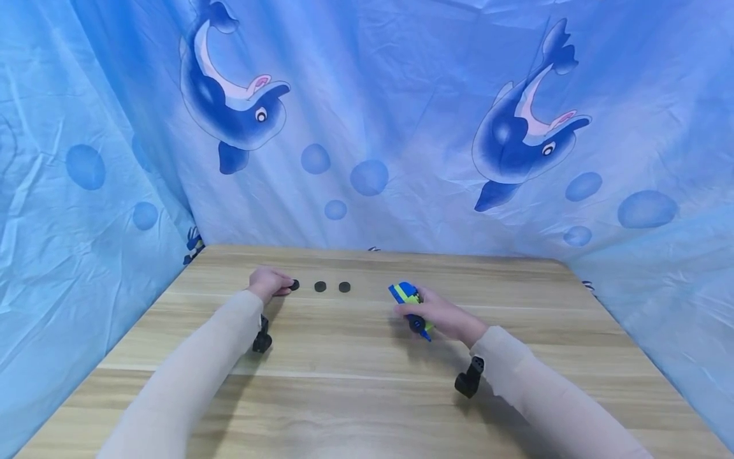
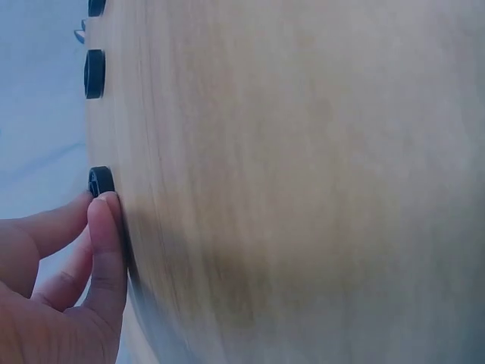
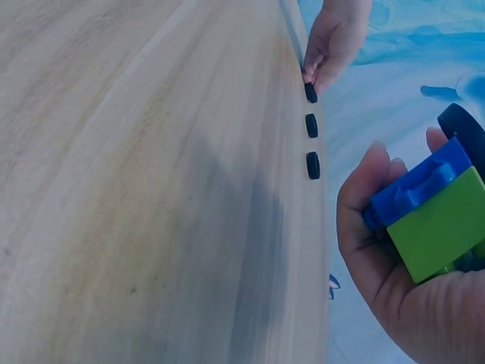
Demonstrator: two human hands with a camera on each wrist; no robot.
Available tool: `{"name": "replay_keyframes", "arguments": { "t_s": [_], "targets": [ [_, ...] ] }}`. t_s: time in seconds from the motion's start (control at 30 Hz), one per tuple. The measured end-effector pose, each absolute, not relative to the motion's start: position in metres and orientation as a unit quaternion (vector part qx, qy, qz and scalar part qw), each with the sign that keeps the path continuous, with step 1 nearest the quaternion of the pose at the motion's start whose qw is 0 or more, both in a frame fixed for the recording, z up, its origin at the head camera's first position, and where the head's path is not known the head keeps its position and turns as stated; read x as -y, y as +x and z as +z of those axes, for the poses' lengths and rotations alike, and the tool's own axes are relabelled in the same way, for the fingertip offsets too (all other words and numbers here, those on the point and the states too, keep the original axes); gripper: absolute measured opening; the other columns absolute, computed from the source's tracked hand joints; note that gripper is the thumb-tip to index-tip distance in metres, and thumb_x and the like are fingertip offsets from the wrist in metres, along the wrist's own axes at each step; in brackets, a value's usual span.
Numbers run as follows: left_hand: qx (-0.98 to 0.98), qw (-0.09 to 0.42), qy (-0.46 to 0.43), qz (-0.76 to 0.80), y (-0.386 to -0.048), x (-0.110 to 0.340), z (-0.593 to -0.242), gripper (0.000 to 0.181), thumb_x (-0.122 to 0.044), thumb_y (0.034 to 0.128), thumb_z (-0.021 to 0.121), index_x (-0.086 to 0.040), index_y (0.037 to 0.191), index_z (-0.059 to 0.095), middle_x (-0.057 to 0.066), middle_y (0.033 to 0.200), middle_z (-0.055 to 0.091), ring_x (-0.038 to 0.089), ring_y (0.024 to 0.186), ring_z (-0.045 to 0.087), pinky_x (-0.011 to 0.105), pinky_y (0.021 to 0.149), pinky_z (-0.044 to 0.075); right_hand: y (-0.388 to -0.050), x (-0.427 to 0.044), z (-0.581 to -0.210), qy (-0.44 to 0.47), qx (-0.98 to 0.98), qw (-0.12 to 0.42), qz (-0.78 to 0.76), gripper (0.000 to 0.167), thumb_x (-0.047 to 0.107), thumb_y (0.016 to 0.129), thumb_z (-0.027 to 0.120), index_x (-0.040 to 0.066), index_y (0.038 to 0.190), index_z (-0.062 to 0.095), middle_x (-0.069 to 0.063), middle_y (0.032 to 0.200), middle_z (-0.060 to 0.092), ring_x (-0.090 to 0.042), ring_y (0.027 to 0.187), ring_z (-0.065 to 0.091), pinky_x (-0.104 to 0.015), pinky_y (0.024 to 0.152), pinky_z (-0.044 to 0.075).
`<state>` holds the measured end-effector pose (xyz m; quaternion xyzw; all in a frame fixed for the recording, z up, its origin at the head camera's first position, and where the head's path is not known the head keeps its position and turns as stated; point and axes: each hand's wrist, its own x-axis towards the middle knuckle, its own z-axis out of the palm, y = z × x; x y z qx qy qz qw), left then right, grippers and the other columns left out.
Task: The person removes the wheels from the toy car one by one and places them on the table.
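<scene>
The left hand (image 1: 267, 282) is pinching the leftmost black toy wheel (image 1: 295, 285); two matching wheels (image 1: 320, 287) are lying alongside on the wooden table (image 1: 321, 401); the right hand (image 1: 444, 315) is gripping a blue-and-green toy vehicle (image 1: 404, 291) above it.

So the surface (image 1: 321, 408) is pale wood-look stuff, streaky tan grain running sideways, and it takes up most of the lower half of the head view. Far right corner's kinda rounded. Just left of centre there's a neat row of small black discs sitting on it: left disc (image 1: 295, 285), middle disc (image 1: 320, 287), right disc (image 1: 345, 287), none touching. Fingertips of the left hand (image 1: 268, 284) pinch the left one.
</scene>
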<state>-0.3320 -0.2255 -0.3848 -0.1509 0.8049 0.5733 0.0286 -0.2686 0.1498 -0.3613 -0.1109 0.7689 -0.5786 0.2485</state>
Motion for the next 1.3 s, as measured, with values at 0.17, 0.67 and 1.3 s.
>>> {"name": "replay_keyframes", "arguments": {
  "t_s": [0.17, 0.67, 1.3],
  "targets": [
    [-0.801, 0.035, -0.144, 0.580, -0.329, 0.229, -0.381, 0.036, -0.001, 0.0910, 0.063, 0.013, 0.124, 0.056, 0.031, 0.127, 0.058, 0.005, 0.063, 0.066, 0.024, 0.076, 0.059, -0.273, -0.150, -0.361, -0.111, -0.768, 0.247, -0.581, 0.074, 0.032, 0.091, 0.067, 0.005, 0.146, 0.024, -0.017, 0.108, 0.053, -0.020, 0.078, 0.055, -0.033, 0.068, 0.056],
    [-0.841, 0.040, -0.100, 0.530, -0.322, 0.229, -0.368, 0.040, -0.011, 0.0943, 0.060, 0.010, 0.128, 0.055, 0.027, 0.122, 0.062, 0.015, 0.080, 0.071, 0.035, 0.090, 0.056, -0.279, -0.155, -0.351, -0.156, -0.768, 0.223, -0.580, 0.058, 0.031, 0.096, 0.060, 0.008, 0.140, 0.030, -0.014, 0.093, 0.057, -0.019, 0.071, 0.055, -0.038, 0.067, 0.053],
    [-0.839, 0.055, -0.021, 0.541, -0.303, 0.161, -0.355, 0.035, -0.011, 0.0966, 0.058, 0.010, 0.125, 0.056, 0.029, 0.120, 0.062, 0.030, 0.099, 0.069, 0.037, 0.093, 0.055, -0.290, -0.154, -0.342, -0.130, -0.756, 0.184, -0.615, 0.060, 0.023, 0.099, 0.054, 0.005, 0.145, 0.019, -0.007, 0.095, 0.054, -0.016, 0.077, 0.056, -0.032, 0.068, 0.053]
  ]
}}
